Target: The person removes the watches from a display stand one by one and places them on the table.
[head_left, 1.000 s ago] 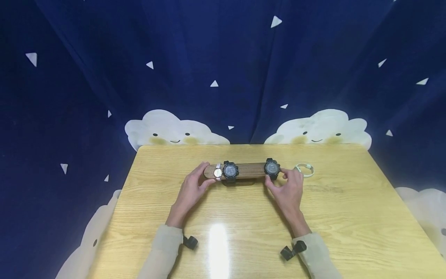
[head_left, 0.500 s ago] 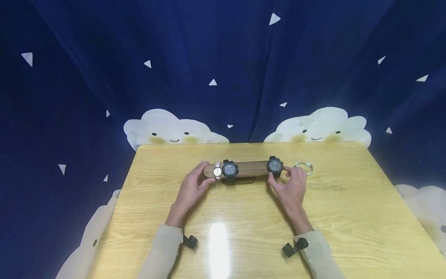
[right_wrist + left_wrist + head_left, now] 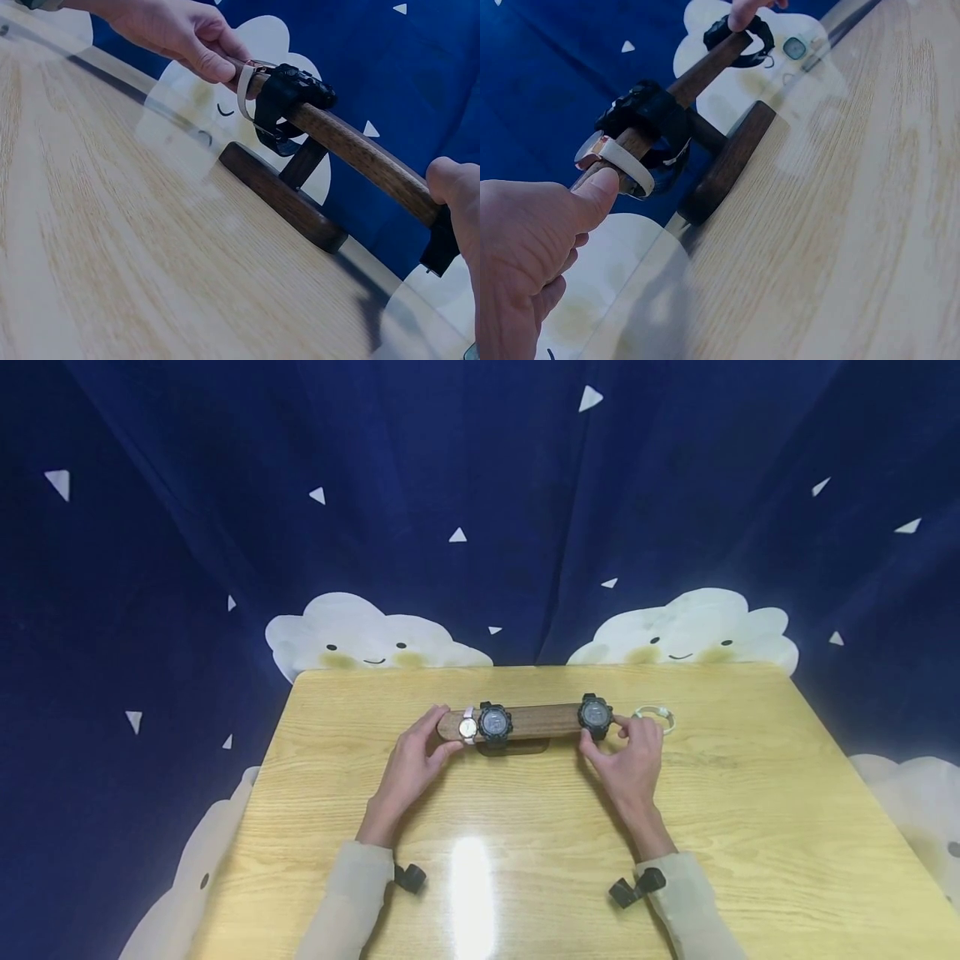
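A wooden T-bar watch stand (image 3: 543,721) stands on the table. My left hand (image 3: 408,768) grips the bar's left end, thumb in front. Just beside it a small watch with a white strap (image 3: 626,163) and gold-rimmed face is looped round the bar. Right against that one sits a black digital watch (image 3: 495,723), its strap round the bar too. At the right end, my right hand (image 3: 630,768) pinches a second black digital watch (image 3: 595,714) between thumb and fingers; its strap hangs below the bar in the right wrist view (image 3: 441,251). The bar's middle stretch is bare.
A pale-strapped watch (image 3: 671,724) with a square face lies on the table just beyond my right hand. The stand's dark wooden base (image 3: 281,191) rests on the light wood table (image 3: 540,877). A blue curtain (image 3: 420,468) with clouds hangs behind the table.
My right hand and the black watch it pinches have shifted slightly right, toward the bar's end. My left hand keeps its grip in the same place.
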A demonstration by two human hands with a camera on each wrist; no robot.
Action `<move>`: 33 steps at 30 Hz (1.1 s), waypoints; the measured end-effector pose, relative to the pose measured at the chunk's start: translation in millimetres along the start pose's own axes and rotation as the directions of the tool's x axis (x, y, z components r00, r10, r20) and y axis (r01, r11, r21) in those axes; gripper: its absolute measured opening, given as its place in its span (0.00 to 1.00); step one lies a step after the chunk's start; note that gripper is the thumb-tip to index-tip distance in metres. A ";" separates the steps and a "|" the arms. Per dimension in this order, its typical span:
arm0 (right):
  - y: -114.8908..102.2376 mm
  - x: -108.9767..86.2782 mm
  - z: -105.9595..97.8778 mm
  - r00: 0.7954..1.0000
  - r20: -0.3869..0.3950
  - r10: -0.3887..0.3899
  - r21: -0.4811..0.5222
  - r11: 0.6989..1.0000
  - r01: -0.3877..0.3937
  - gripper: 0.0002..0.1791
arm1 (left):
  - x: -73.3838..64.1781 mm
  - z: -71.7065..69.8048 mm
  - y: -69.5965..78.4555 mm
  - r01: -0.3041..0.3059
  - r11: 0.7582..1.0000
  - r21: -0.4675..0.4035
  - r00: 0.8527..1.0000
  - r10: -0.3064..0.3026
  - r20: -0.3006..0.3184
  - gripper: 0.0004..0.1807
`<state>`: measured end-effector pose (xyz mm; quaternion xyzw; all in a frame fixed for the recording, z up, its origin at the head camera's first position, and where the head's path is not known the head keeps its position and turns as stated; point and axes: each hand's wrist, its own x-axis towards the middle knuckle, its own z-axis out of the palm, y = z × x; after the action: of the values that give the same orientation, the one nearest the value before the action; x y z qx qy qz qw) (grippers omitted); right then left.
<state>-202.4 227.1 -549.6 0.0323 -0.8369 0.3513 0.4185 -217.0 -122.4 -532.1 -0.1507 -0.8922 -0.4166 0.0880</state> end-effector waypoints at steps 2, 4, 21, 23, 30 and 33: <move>0.2 0.3 -0.8 1.000 0.006 0.000 -0.001 1.000 0.000 0.27 | 0.3 -0.2 0.5 0.000 1.000 0.001 1.000 0.000 -0.001 0.37; 0.3 0.5 -1.8 1.000 0.014 0.000 -0.002 1.000 0.000 0.27 | 0.8 -0.3 0.9 -0.004 1.000 -0.002 1.000 0.004 -0.001 0.37; 2.3 -2.5 -7.6 1.000 0.008 -0.019 -0.006 1.000 0.019 0.26 | -1.4 -1.1 0.0 0.000 1.000 -0.001 1.000 0.000 -0.005 0.37; 3.5 -3.1 -8.1 1.000 0.001 -0.024 -0.007 1.000 0.024 0.25 | -1.3 -0.9 0.0 0.006 1.000 -0.003 1.000 -0.006 0.000 0.37; 6.2 -2.6 -11.5 1.000 -0.005 -0.029 -0.008 1.000 0.029 0.25 | -0.9 -0.7 0.0 0.007 1.000 -0.008 1.000 -0.007 -0.003 0.37; 6.8 -1.8 -13.6 1.000 -0.015 -0.021 0.000 1.000 0.021 0.25 | -0.7 -0.9 0.0 0.004 1.000 -0.013 1.000 -0.004 -0.002 0.37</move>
<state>-194.4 240.0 -549.2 0.0385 -0.8335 0.3470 0.4283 -216.3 -123.2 -531.7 -0.1488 -0.8897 -0.4226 0.0872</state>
